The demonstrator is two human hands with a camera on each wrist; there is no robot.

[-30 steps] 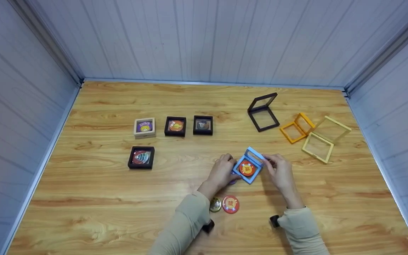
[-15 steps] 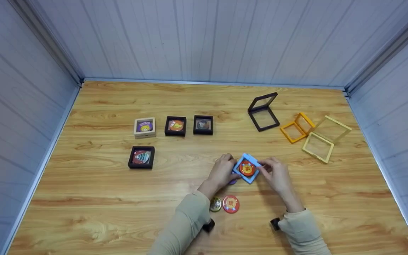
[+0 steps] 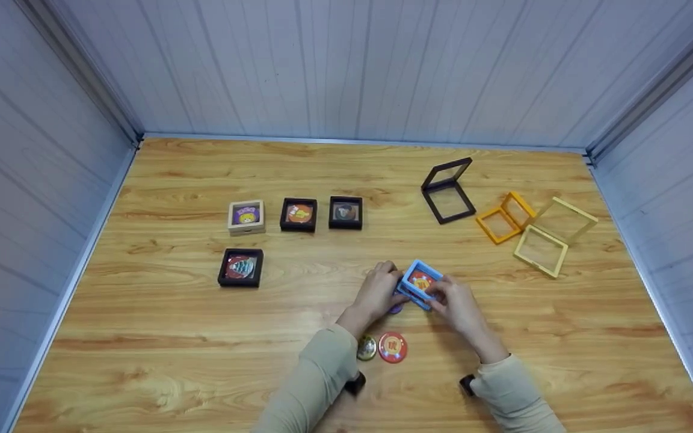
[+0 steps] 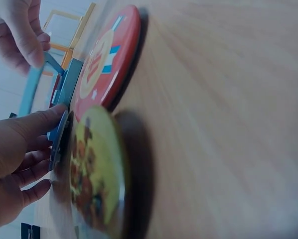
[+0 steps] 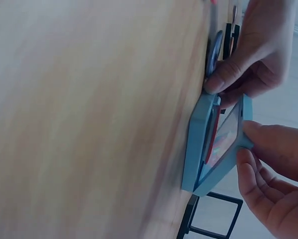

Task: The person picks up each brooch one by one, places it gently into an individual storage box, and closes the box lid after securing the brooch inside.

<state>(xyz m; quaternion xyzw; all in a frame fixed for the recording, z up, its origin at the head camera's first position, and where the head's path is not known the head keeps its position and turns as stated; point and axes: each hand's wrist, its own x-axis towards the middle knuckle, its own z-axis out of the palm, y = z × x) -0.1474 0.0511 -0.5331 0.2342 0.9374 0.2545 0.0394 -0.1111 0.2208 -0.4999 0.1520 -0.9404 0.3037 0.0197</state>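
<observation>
- Swung farther over its base since the earlier frames, the lid (image 5: 223,169) of the blue frame (image 5: 196,139) is now held at a slant above a round red insert (image 3: 421,280).
- Nearest, the wood-grained counter (image 3: 160,337) is overhung by two beige sleeves (image 3: 328,367), with black wrist pieces (image 3: 355,383) worn at the cuffs.
- Beside the left cuff, a yellow badge (image 3: 367,347) and a red badge (image 3: 393,347) are laid next to each other.
- Between both hands, the blue frame is rested on the counter: its base corner is grasped by the left grip (image 3: 376,291), by which a purple badge (image 3: 396,309) is partly hidden.
- By the right grip (image 3: 458,302), the lid's edge is pinched between thumb and fingers.
- Farther left, a tree badge is enclosed in a black frame (image 3: 239,282).
- At right, a pale yellow frame (image 3: 535,266) and an orange frame (image 3: 487,231) are left open, close together.
- Left of centre, a cream frame (image 3: 247,229) and two dark frames (image 3: 298,227) are lined up, a round badge seen in each.
- Farthest out, a large open frame (image 3: 432,207) is placed before pale wall panels (image 3: 352,72).
</observation>
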